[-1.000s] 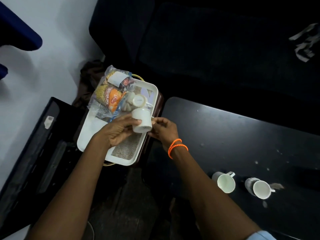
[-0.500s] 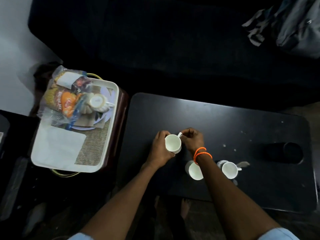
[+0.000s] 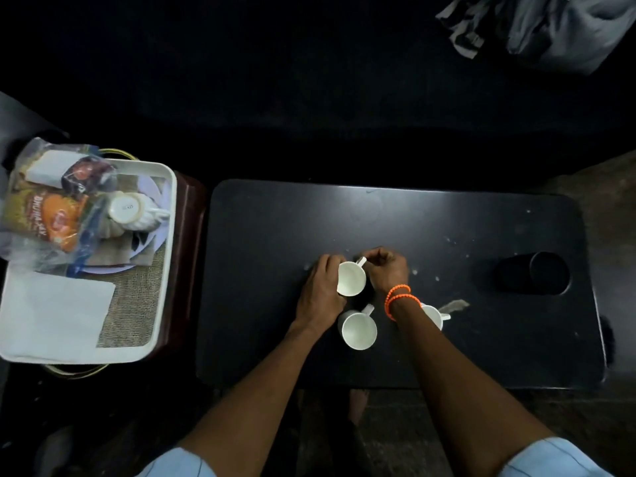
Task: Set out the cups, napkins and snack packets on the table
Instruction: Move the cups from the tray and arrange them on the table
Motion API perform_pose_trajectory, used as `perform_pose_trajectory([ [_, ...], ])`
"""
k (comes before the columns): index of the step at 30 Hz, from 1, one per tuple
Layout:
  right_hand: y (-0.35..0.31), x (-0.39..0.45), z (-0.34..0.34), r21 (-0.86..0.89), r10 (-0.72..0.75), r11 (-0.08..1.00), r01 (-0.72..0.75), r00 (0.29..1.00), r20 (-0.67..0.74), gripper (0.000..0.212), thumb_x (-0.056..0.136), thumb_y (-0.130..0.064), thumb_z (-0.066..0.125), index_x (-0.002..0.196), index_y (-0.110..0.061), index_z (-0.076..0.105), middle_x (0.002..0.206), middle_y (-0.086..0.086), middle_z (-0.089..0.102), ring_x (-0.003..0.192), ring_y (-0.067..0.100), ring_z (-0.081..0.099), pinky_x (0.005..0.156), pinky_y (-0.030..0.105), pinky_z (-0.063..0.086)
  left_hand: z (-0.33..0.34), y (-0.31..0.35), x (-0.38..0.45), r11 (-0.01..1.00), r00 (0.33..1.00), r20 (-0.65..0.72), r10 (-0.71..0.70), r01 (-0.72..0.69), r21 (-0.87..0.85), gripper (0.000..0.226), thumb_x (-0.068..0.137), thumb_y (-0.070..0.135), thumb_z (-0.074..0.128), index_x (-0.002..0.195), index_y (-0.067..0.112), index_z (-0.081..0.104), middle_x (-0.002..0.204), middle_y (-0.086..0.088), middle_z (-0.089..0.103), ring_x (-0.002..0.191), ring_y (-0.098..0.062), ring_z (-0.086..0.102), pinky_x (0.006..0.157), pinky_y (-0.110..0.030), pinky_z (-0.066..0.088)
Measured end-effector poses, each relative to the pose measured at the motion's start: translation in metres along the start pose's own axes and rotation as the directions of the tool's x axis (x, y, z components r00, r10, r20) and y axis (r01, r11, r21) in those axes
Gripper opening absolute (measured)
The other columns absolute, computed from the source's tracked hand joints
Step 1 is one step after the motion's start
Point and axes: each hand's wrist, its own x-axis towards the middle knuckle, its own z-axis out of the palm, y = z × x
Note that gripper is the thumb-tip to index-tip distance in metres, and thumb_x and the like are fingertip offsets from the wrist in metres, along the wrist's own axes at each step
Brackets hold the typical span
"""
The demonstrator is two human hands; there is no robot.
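Both hands hold one white cup (image 3: 351,279) upright over the middle of the black table (image 3: 275,235). My left hand (image 3: 321,292) wraps its left side, and my right hand (image 3: 387,270), with orange bands at the wrist, pinches its handle. A second white cup (image 3: 358,329) stands just in front of it. A third cup (image 3: 434,315) is partly hidden behind my right forearm. On the white tray (image 3: 165,270) at the left lie an upturned cup (image 3: 125,208), snack packets (image 3: 44,208) in clear plastic and a white napkin (image 3: 55,318).
A black tumbler (image 3: 531,273) lies on its side at the table's right end. The tray rests on a dark red stool (image 3: 187,242) close to the table's left edge. A dark sofa (image 3: 309,80) runs behind, with grey cloth (image 3: 550,25) at its top right.
Both hands have carried the cup from the tray at the left over to the table, beside the two cups standing there. The cup now faces mouth up.
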Motion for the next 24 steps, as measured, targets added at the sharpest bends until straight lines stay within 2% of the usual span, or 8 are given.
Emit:
perform_pose_trajectory([
  [5,-0.003,0.006,-0.001,-0.055,-0.003,0.998,0.006,0.999,0.05,0.025,0.077,0.016,0.067,0.091,-0.002,0.077,0.094,0.016,0.077,0.091,0.03,0.073,0.091,0.044,0.059,-0.009,-0.009,0.003,1.0,0.998,0.065,0.009,-0.009,0.002,0.079,0.064,-0.006,0.077,0.133,0.021,0.051,0.131,0.0,0.05,0.116,-0.024,0.058,0.094,-0.032,0.052],
  [7,-0.011,0.007,-0.003,-0.085,-0.013,0.996,0.013,1.0,0.005,0.028,0.079,0.019,0.061,0.092,-0.002,0.076,0.094,0.015,0.078,0.094,0.03,0.074,0.094,0.041,0.059,-0.02,-0.015,0.004,1.0,0.998,0.062,0.001,-0.001,0.0,0.082,0.067,-0.008,0.072,0.14,0.021,0.048,0.138,0.0,0.046,0.122,-0.024,0.057,0.099,-0.034,0.053],
  [10,-0.035,0.005,-0.003,-0.138,-0.04,0.99,0.015,0.983,-0.181,0.034,0.079,0.016,0.059,0.091,-0.01,0.076,0.082,0.004,0.073,0.086,0.021,0.072,0.084,0.028,0.058,-0.052,-0.03,0.009,1.0,1.0,0.002,-0.028,0.028,0.01,0.078,0.074,-0.011,0.063,0.145,0.018,0.047,0.141,-0.002,0.044,0.119,-0.025,0.058,0.099,-0.035,0.054],
  [12,-0.056,-0.001,0.006,-0.165,-0.12,0.982,0.089,0.974,-0.19,0.038,0.078,0.015,0.053,0.095,-0.01,0.075,0.083,0.003,0.071,0.086,0.022,0.07,0.077,0.024,0.054,-0.084,-0.044,0.012,0.999,0.993,-0.106,-0.045,0.044,-0.005,0.071,0.076,-0.012,0.06,0.142,0.015,0.052,0.139,-0.005,0.047,0.117,-0.027,0.06,0.097,-0.04,0.055],
  [15,-0.09,-0.016,0.04,-0.164,-0.256,0.957,0.237,0.961,-0.105,0.033,0.08,0.01,0.054,0.1,-0.008,0.074,0.093,0.01,0.075,0.089,0.024,0.071,0.083,0.025,0.053,-0.142,-0.068,0.016,0.995,0.927,-0.364,-0.096,0.1,-0.007,0.06,0.077,-0.006,0.058,0.134,0.013,0.059,0.131,-0.01,0.052,0.109,-0.031,0.061,0.088,-0.044,0.055],
  [19,-0.137,-0.051,0.116,-0.156,-0.382,0.902,0.403,0.912,0.149,0.02,0.085,-0.001,0.064,0.101,-0.005,0.075,0.096,0.013,0.076,0.087,0.02,0.068,0.086,0.029,0.053,-0.217,-0.11,0.019,0.955,0.731,-0.661,-0.171,0.287,0.07,0.048,0.079,0.013,0.064,0.127,0.01,0.061,0.12,-0.017,0.055,0.112,-0.037,0.056,0.093,-0.046,0.05],
  [22,-0.164,-0.09,0.176,-0.086,-0.39,0.878,0.471,0.807,0.444,0.019,0.087,-0.006,0.069,0.105,-0.009,0.075,0.087,0.007,0.073,0.078,0.015,0.064,0.075,0.026,0.051,-0.252,-0.14,0.017,0.897,0.612,-0.717,-0.335,0.439,-0.045,0.051,0.086,0.032,0.066,0.131,0.012,0.055,0.127,-0.02,0.05,0.117,-0.039,0.053,0.095,-0.048,0.05],
  [24,-0.175,-0.111,0.213,-0.106,-0.388,0.846,0.523,0.739,0.551,0.029,0.088,-0.016,0.07,0.116,-0.015,0.072,0.089,0.008,0.074,0.083,0.022,0.069,0.08,0.028,0.053,-0.269,-0.157,0.019,0.843,0.608,-0.615,-0.502,0.503,-0.191,0.053,0.091,0.043,0.063,0.137,0.018,0.052,0.136,-0.018,0.045,0.121,-0.034,0.051,0.094,-0.042,0.047],
])
